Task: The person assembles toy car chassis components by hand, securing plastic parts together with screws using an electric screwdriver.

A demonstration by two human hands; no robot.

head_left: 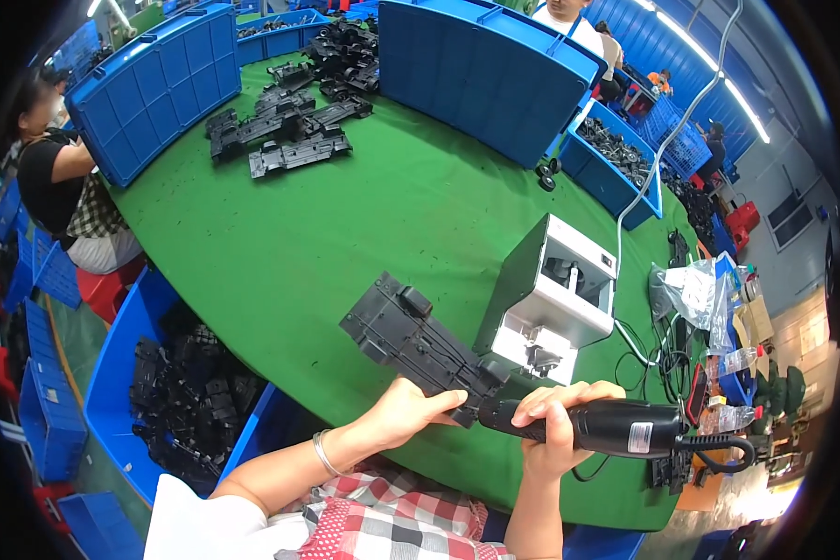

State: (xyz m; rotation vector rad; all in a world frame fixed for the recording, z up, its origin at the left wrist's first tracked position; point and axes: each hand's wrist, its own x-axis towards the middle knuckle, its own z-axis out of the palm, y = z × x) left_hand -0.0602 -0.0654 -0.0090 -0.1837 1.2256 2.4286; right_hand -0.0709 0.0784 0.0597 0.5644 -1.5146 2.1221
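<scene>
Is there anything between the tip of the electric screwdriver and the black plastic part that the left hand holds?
Nothing visible. The right hand holds the electric screwdriver, whose tip already meets the black plastic part, steadied by the left hand. The grey machine stands behind, apart.

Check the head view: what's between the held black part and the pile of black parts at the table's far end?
Bare green table only. Nothing lies between the black plastic part and the pile of black parts in the head view.
</scene>
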